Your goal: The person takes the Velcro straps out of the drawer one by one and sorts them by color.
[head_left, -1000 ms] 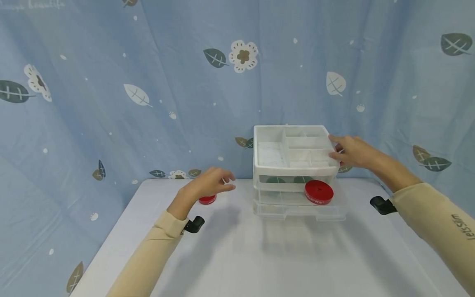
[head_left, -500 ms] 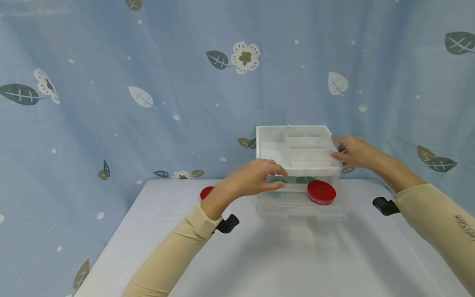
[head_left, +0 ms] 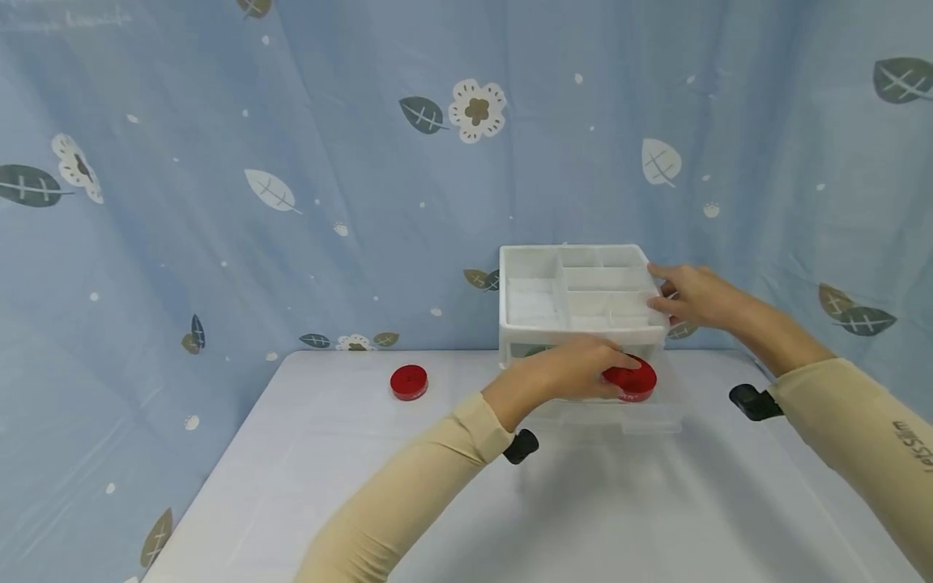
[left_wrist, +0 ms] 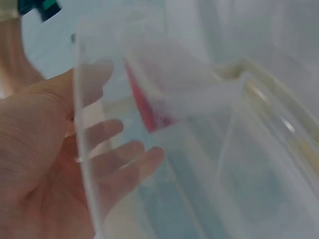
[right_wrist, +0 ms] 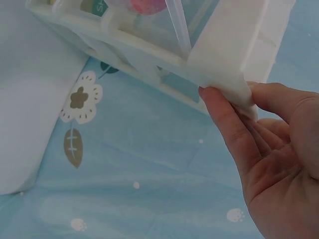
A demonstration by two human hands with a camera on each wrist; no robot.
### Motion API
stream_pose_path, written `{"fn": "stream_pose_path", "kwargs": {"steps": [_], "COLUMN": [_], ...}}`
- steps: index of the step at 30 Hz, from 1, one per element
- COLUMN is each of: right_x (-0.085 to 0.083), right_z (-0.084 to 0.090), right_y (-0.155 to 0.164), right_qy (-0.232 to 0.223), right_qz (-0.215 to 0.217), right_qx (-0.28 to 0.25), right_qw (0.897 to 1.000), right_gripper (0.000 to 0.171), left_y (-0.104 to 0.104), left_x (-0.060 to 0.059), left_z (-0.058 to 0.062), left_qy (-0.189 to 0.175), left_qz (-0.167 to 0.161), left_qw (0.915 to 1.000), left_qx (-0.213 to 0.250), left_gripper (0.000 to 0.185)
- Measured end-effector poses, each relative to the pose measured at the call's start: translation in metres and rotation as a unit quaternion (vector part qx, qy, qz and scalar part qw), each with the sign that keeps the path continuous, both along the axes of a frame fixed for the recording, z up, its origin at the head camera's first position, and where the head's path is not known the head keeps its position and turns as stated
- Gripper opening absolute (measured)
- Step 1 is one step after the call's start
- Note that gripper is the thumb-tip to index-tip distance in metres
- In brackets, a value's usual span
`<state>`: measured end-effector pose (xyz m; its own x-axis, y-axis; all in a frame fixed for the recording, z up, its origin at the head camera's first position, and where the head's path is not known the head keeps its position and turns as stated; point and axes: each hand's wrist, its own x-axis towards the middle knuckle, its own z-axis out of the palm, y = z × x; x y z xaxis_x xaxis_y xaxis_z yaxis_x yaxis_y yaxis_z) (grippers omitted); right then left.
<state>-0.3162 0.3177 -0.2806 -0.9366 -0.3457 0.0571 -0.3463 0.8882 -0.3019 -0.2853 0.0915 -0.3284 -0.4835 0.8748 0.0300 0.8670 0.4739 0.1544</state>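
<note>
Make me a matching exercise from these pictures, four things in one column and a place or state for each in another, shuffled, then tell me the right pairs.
1. Left hand
2. Right hand
3. Lone red roll
4. Blue curtain

A. Lying on the white table
B. Gripping the side of the white organizer's top
C. Printed with leaves and flowers
D. At the other red roll, by the clear drawer

Pairs: 1-D, 2-B, 3-A, 4-C

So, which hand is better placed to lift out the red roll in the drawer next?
The left hand, I would judge: it is at the red roll in the clear drawer, while the right hand pinches the side of the white box.
</note>
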Motion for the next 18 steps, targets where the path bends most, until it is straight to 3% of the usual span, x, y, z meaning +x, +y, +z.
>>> {"fn": "stream_pose_path", "kwargs": {"steps": [2,5,9,12,18], "right_x": [0.000,0.000,0.000,0.000,0.000], "right_z": [0.001,0.001,0.002,0.002,0.001], "right_y": [0.000,0.000,-0.001,0.000,-0.001], "right_qy": [-0.002,-0.003,0.001,0.003,0.001], "right_qz": [0.000,0.000,0.004,0.006,0.002], "right_qx": [0.000,0.001,0.002,0.002,0.005], "right_qw": [1.000,1.000,1.000,1.000,1.000], "right_gripper": [0.073,0.072,0.071,0.071,0.071], "left_y": [0.009,0.020,0.031,0.037,0.041], "left_x": [0.002,0.004,0.005,0.006,0.005], "left_z": [-0.002,-0.002,-0.002,-0.002,-0.007], "left_qy": [0.019,0.016,0.016,0.038,0.058], "left_qz": [0.001,0.024,0.062,0.070,0.075], "left_qw": [0.9996,0.9983,0.9928,0.9885,0.9869], "left_qx": [-0.021,-0.051,-0.101,-0.129,-0.131], "left_gripper": [0.050,0.056,0.061,0.061,0.058]}}
